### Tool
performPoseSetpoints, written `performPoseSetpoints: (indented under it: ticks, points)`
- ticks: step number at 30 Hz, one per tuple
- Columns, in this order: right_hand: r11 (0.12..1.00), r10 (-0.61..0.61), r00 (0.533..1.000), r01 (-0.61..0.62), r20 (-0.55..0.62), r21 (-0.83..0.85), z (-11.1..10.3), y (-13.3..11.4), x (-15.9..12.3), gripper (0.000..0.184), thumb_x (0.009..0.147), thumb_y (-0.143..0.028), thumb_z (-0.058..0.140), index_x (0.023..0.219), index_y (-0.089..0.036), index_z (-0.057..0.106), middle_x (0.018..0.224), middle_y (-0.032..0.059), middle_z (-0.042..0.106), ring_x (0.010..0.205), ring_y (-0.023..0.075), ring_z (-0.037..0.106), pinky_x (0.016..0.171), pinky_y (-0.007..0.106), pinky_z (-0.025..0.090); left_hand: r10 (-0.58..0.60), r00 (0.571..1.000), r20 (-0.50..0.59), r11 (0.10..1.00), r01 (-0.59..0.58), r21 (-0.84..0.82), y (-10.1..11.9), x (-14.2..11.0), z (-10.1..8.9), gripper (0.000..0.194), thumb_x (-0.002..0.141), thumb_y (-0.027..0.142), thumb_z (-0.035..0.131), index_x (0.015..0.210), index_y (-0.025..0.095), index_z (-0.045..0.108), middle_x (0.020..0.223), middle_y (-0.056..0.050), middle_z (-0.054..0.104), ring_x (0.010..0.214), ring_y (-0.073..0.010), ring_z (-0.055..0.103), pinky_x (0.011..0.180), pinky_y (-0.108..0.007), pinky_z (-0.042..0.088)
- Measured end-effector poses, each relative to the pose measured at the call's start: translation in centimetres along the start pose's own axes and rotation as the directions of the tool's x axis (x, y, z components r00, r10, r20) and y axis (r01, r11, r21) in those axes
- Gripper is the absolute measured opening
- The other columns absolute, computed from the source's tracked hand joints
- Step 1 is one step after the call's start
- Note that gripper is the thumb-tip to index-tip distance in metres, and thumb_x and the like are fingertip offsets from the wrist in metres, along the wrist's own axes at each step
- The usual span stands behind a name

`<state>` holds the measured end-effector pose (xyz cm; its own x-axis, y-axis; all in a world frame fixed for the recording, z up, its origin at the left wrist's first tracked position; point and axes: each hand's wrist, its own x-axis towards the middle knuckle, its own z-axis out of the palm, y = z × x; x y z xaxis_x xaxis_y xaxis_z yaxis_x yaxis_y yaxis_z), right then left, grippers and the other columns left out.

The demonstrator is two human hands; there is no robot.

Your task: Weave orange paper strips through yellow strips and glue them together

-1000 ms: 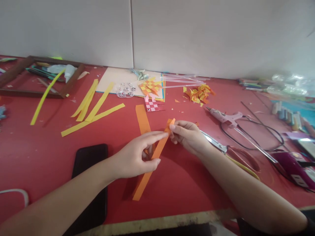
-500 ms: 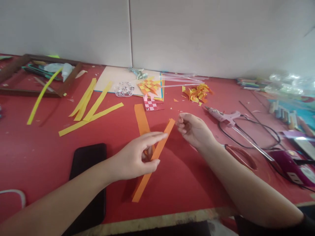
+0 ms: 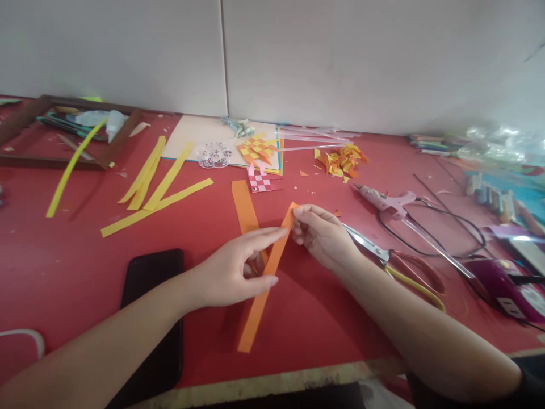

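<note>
An orange paper strip [image 3: 272,270] slants upward between my hands above the table. My left hand [image 3: 232,270] holds it around the middle, with fingertips on its face and thumb at its lower edge; some fingers are hidden behind it. At the strip's upper end, my right hand [image 3: 321,230] pinches the tip between thumb and fingers. Another orange strip [image 3: 244,204] lies behind my left hand. Just beyond it sits a small pink checkered woven paper fish [image 3: 259,180].
Yellow strips [image 3: 153,196] lie at left, beyond a black phone [image 3: 153,318]. Scissors [image 3: 383,255] rest beside my right forearm, near a pink glue gun [image 3: 383,201] with its cord. Orange-yellow scraps [image 3: 343,161] are piled at the back. A brown frame [image 3: 104,159] stands far left.
My right hand has moved left and slightly down and now grips the strip's upper end. The strip's lower end has swung a little right. More of the scissors shows.
</note>
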<state>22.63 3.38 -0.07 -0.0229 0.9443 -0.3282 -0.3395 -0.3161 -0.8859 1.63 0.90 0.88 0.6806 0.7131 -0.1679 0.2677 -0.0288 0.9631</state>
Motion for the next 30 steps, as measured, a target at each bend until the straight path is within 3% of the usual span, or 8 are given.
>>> performPoseSetpoints:
  ticks: [3,6,10,12,14,17,22,30]
  points:
    - [1.000,0.005,1.000,-0.005,-0.012,0.017,0.2,0.0,0.0,0.029,0.064,-0.041,0.082,0.072,-0.018,0.065,0.062,-0.0026,0.060,0.050,0.0076,0.052,0.039,0.018,0.037,-0.018,0.999,0.044,0.998,0.021,-0.064,0.0,-0.1,0.0,0.078,0.084,0.033,0.071,0.152,0.032,0.032,0.118,-0.008,0.064,0.069,-0.0102,0.058,0.062,-0.024,0.053]
    - [0.999,0.023,1.000,-0.024,-0.013,-0.025,0.4,-0.1,-0.5,0.031,0.064,-0.044,0.082,0.071,-0.018,0.066,0.053,-0.0042,0.057,0.041,0.0060,0.045,0.035,0.019,0.031,-0.006,0.999,-0.038,0.989,0.001,-0.146,0.2,-0.1,-0.2,0.075,0.085,0.040,0.070,0.150,0.031,0.031,0.113,-0.007,0.065,0.057,-0.0070,0.056,0.057,-0.024,0.052]
    - [0.973,0.022,0.987,0.016,0.161,-0.231,0.6,0.2,-1.5,0.028,0.068,-0.043,0.081,0.073,-0.017,0.072,0.062,0.0000,0.067,0.051,0.0089,0.055,0.047,0.022,0.044,-0.073,0.986,-0.151,0.986,0.048,-0.162,0.5,0.0,-0.3,0.038,0.088,0.050,0.062,0.111,0.019,0.057,0.090,-0.003,0.066,0.050,-0.0062,0.056,0.049,-0.020,0.046]
    - [0.948,-0.004,0.968,0.084,0.252,-0.308,0.5,0.5,-1.7,0.025,0.071,-0.041,0.080,0.074,-0.018,0.073,0.066,0.0005,0.068,0.055,0.0090,0.057,0.052,0.022,0.045,-0.096,0.980,-0.177,0.988,0.072,-0.137,0.6,0.1,-0.3,0.030,0.091,0.048,0.058,0.093,0.018,0.057,0.079,0.000,0.065,0.047,-0.0057,0.055,0.047,-0.018,0.044]
    - [0.929,-0.017,0.951,0.129,0.309,-0.346,0.4,0.8,-1.8,0.023,0.074,-0.040,0.078,0.075,-0.018,0.072,0.059,-0.0016,0.063,0.049,0.0076,0.051,0.047,0.022,0.041,-0.112,0.978,-0.178,0.987,0.089,-0.134,0.6,0.2,-0.2,0.025,0.092,0.043,0.057,0.088,0.018,0.056,0.072,0.002,0.064,0.046,-0.0058,0.055,0.046,-0.018,0.043]
    - [0.918,-0.027,0.936,0.163,0.351,-0.363,0.5,1.0,-1.9,0.023,0.076,-0.040,0.076,0.076,-0.018,0.070,0.056,-0.0034,0.059,0.046,0.0067,0.046,0.044,0.021,0.037,-0.117,0.981,-0.155,0.984,0.094,-0.148,0.6,0.3,0.0,0.020,0.093,0.037,0.056,0.087,0.018,0.056,0.069,0.001,0.066,0.047,-0.0063,0.055,0.047,-0.017,0.044]
    - [0.909,-0.094,0.933,0.223,0.347,-0.353,1.1,1.0,-2.2,0.019,0.077,-0.035,0.073,0.074,-0.018,0.066,0.066,-0.0016,0.061,0.056,0.0077,0.050,0.054,0.023,0.042,-0.061,0.982,-0.176,0.995,0.045,-0.093,0.5,0.4,0.0,0.018,0.092,0.032,0.056,0.080,0.018,0.054,0.068,0.001,0.066,0.047,-0.0063,0.054,0.046,-0.017,0.043]
    - [0.904,-0.089,0.921,0.235,0.379,-0.358,1.3,1.0,-2.4,0.006,0.071,-0.022,0.065,0.068,-0.018,0.062,0.064,-0.0019,0.059,0.059,0.0095,0.053,0.058,0.024,0.045,0.031,0.990,-0.138,0.999,-0.026,0.036,0.4,0.3,0.0,0.018,0.091,0.028,0.056,0.077,0.018,0.055,0.058,0.004,0.060,0.047,-0.0067,0.055,0.046,-0.016,0.041]
